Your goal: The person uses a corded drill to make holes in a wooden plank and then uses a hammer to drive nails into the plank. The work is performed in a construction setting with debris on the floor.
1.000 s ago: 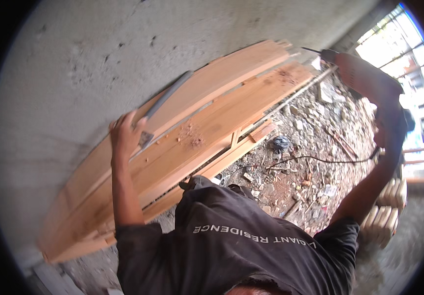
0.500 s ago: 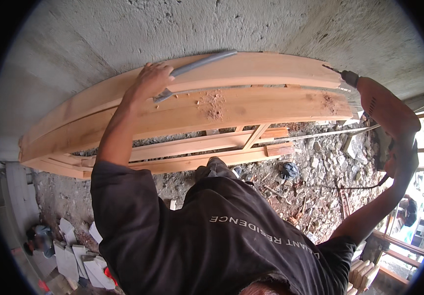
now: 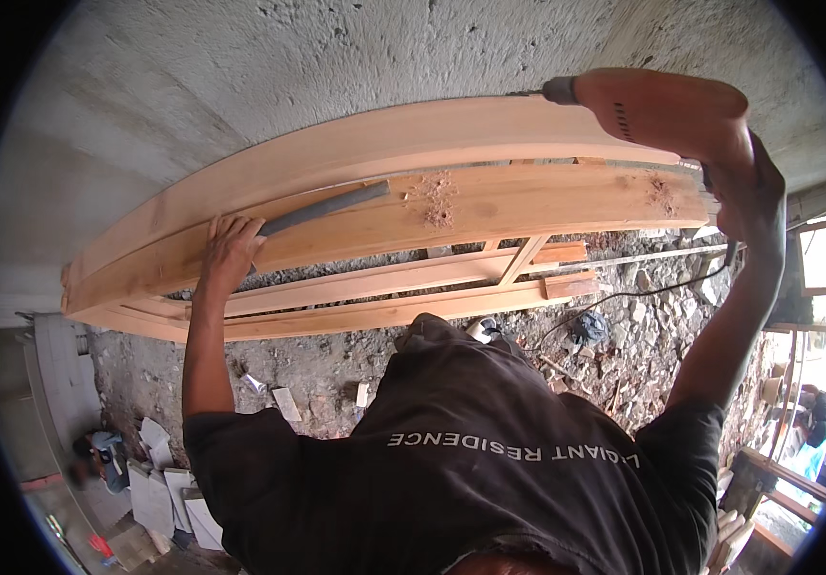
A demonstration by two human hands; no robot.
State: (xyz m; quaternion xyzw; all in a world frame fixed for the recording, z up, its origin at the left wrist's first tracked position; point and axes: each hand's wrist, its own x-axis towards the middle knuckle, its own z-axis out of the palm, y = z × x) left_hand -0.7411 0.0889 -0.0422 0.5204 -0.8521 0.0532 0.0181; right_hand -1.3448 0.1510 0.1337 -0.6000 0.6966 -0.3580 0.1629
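My left hand (image 3: 231, 251) is closed round a long, narrow grey bar (image 3: 326, 207), which slants up to the right over the face of the lower wooden board (image 3: 547, 195). Part of the bar is hidden under my fingers. My right hand (image 3: 753, 196) grips the handle of a reddish power drill (image 3: 667, 101) at the upper right. Its dark chuck (image 3: 558, 90) and thin bit point left, near the top edge of the upper wooden board (image 3: 413, 125). Two patches of wood shavings (image 3: 437, 196) lie on the lower board.
The boards belong to a long timber frame (image 3: 403, 278) beside a rough concrete wall (image 3: 374, 48). A black cord (image 3: 624, 299) hangs from the drill over stony rubble (image 3: 652, 345). Pale slabs (image 3: 149, 498) lean at the lower left, near a crouching person (image 3: 106, 458).
The drill has swung up and left, from the upper board's right end to above its top edge. My left hand has moved down and left with the grey bar.
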